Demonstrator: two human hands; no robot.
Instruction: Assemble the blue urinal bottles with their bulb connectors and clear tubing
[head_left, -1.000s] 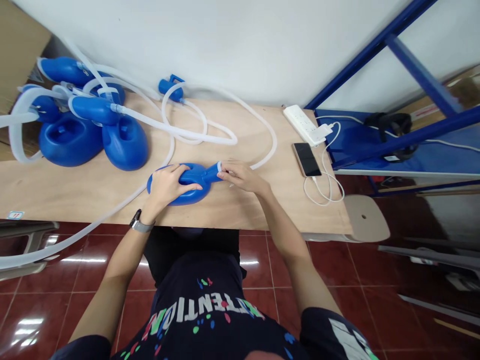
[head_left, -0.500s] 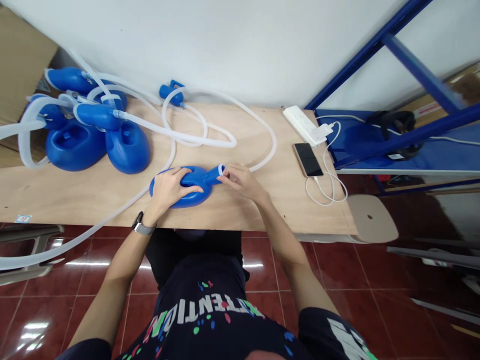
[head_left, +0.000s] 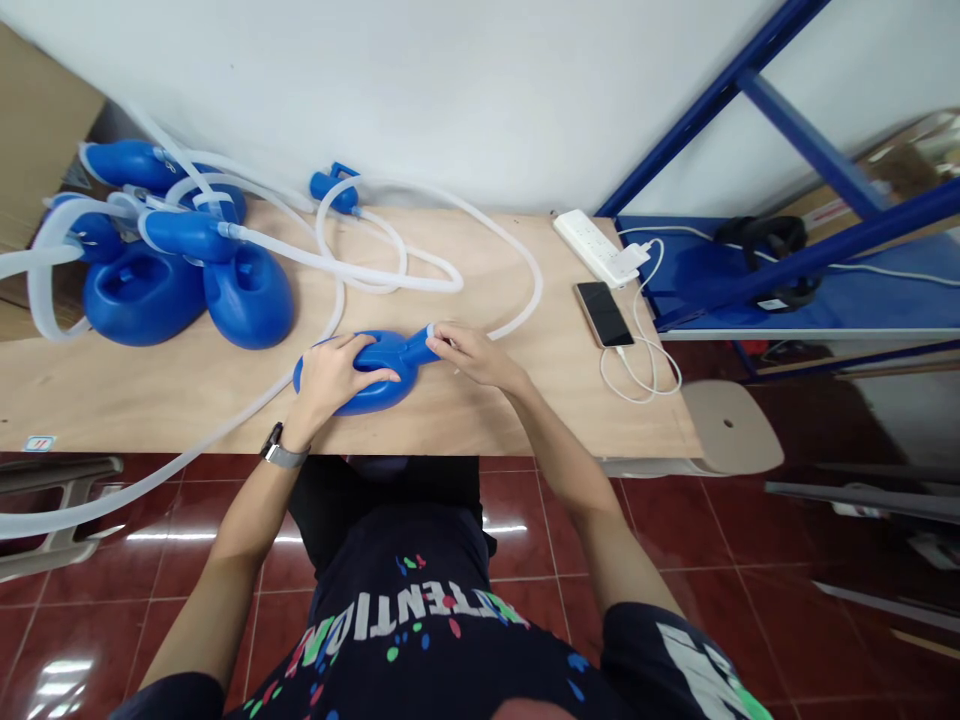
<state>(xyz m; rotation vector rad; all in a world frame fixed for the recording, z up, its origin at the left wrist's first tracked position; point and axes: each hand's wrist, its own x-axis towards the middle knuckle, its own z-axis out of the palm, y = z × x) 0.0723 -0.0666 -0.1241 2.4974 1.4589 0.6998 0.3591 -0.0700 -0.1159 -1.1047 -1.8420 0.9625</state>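
A blue plastic urinal bottle (head_left: 386, 398) lies on its side on the wooden table in front of me, its neck pointing right. My left hand (head_left: 330, 375) is wrapped over its body from the left, thumb and fingers around the handle part. At the bottle's mouth, the fingertips of my right hand (head_left: 469, 355) are closed on a white ring (head_left: 430, 331) at the rim. My fingers hide most of that ring, so how it sits cannot be made out.
More blue bottles (head_left: 142, 295) with white hoses (head_left: 337, 262) crowd the left. A small blue bottle (head_left: 335, 190) stands near the wall. On the right are a phone (head_left: 604, 315), a power strip (head_left: 596, 247) and a blue rack (head_left: 787, 120). A stool (head_left: 731, 425) stands beside the table (head_left: 487, 430).
The view has shifted slightly. My right fingers have moved over the bottle's mouth, covering more of the white ring. My left hand keeps its hold on the bottle.
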